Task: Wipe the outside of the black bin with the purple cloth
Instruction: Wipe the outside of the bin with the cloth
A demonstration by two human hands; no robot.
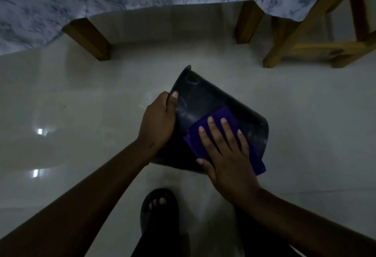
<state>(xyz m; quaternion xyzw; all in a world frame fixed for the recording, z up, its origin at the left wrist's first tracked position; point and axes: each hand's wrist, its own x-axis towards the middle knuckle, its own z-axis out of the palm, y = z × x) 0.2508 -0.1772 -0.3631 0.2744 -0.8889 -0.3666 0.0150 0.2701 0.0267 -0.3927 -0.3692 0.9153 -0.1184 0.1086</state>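
**On the tiled floor: bin tipped, cloth pressed to its side**

On the pale glossy floor [305, 134], the black bin [203, 102] lies tilted on its side, rim toward the upper left, base toward the lower right. It sits in front of the wooden table legs [89, 39], well apart from them.

Left hand [157, 118]: clenched on the bin's rim edge, thumb over the top, fingers curled under. Holds the bin at its left side.

Right hand [225, 155]: flat, fingers spread, palm down on the purple cloth [223, 114]. Not gripping; pressing the cloth against the bin's outer wall near the base end. Cloth is folded, one corner sticking out past the bin's lower right edge.

Floral tablecloth [61, 2] hangs along the top of view. Wooden stool frame [305, 39] at upper right. One foot in a dark sandal [159, 210] below the bin. Lighting dim.
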